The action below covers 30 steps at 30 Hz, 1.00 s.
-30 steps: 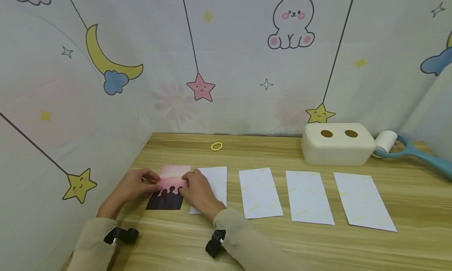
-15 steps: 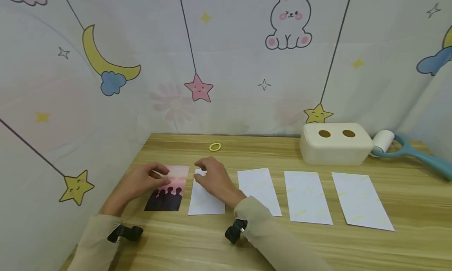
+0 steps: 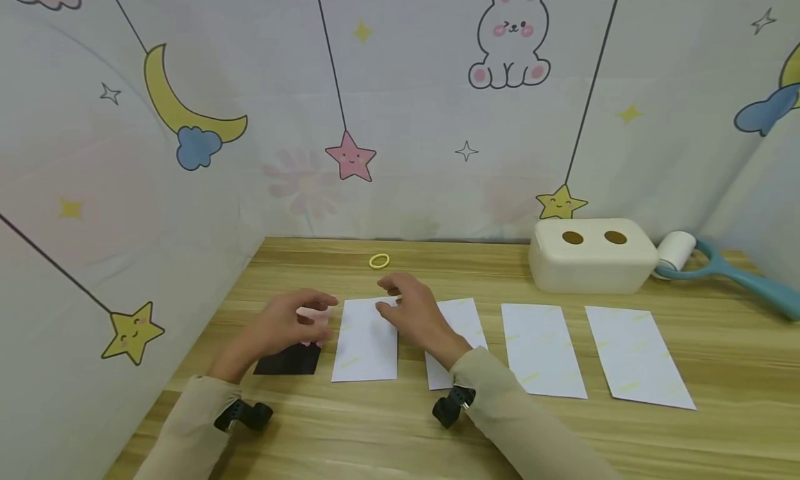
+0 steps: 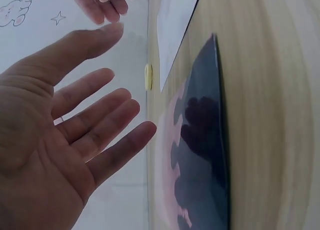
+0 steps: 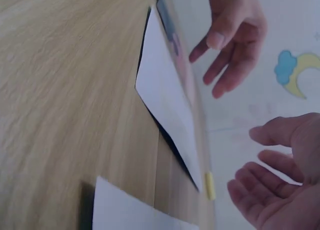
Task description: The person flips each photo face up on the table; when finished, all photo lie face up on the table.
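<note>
My left hand (image 3: pixel 281 324) hovers over the leftmost card, a glossy picture card (image 3: pixel 289 361) with a pink sky and dark silhouettes. In the left wrist view its fingers are spread and hold nothing, with the picture card (image 4: pixel 200 155) lying flat below. My right hand (image 3: pixel 415 313) is raised between the second card, a white one (image 3: pixel 364 348), and the third white card (image 3: pixel 465 320), partly covering the third. Its fingers are loosely bent and hold nothing in the right wrist view, where the second card (image 5: pixel 165 85) lies beneath.
Two further white cards (image 3: pixel 544 351) (image 3: pixel 640 358) with faint yellow marks lie to the right in the row. Behind them stand a cream box (image 3: pixel 590 265) with two holes, a white roll (image 3: pixel 676 251) and a blue-handled tool (image 3: pixel 744 275). A yellow ring (image 3: pixel 379 261) lies at the back.
Both hands have let go of the picture card and moved right. The right hand has passed over the second card toward the third; the left now covers more of the picture. The cards stay in place.
</note>
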Each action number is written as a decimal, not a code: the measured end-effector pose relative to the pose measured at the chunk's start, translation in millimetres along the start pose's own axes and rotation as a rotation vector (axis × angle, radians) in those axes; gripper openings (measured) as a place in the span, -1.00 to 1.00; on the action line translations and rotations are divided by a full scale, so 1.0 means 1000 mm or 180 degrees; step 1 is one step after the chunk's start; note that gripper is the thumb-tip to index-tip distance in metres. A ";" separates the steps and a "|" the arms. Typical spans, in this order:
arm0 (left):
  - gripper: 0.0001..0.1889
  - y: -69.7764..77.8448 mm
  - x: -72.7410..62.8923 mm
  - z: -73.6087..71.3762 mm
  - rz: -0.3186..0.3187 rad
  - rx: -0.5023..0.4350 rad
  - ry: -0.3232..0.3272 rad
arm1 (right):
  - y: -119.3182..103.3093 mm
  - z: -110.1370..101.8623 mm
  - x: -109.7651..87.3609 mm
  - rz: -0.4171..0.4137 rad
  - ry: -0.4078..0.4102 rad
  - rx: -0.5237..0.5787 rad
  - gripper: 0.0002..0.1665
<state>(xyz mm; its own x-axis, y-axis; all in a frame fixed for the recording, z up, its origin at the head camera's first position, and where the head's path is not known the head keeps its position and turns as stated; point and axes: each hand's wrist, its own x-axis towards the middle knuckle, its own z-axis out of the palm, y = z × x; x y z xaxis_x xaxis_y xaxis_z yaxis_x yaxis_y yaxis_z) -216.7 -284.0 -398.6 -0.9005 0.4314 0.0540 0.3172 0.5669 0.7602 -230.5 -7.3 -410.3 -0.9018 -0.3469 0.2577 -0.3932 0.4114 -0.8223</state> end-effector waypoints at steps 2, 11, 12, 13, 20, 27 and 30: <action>-0.45 0.003 0.002 0.004 0.0117 -0.0021 -0.0105 | 0.003 -0.004 -0.003 0.0073 0.0015 0.0010 -0.57; -0.34 0.015 0.009 0.019 0.0357 0.0203 -0.0472 | 0.021 -0.017 -0.010 0.0303 0.0049 0.0045 -0.55; -0.34 0.015 0.010 0.020 0.0353 0.0235 -0.0494 | 0.022 -0.017 -0.011 0.0314 0.0042 0.0044 -0.55; -0.33 0.016 0.011 0.021 0.0352 0.0273 -0.0520 | 0.023 -0.017 -0.011 0.0310 0.0045 0.0049 -0.55; -0.27 0.020 0.013 0.026 0.0303 0.0631 -0.0656 | 0.026 -0.018 -0.011 0.0293 -0.0014 0.0104 -0.54; -0.25 0.024 0.015 0.032 0.0368 0.1056 -0.0695 | 0.032 -0.018 -0.010 0.0316 -0.0064 0.0040 -0.52; -0.22 0.026 0.016 0.035 0.0385 0.1154 -0.0701 | 0.034 -0.019 -0.010 0.0324 -0.0087 0.0054 -0.52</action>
<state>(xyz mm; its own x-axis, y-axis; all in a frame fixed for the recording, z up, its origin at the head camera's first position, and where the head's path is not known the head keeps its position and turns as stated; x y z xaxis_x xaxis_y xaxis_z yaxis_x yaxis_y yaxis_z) -212.7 -238.1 -400.7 -0.7781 0.6268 -0.0405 0.5356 0.6958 0.4786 -238.1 26.0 -431.2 -0.9316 -0.3271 0.1586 -0.2965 0.4314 -0.8521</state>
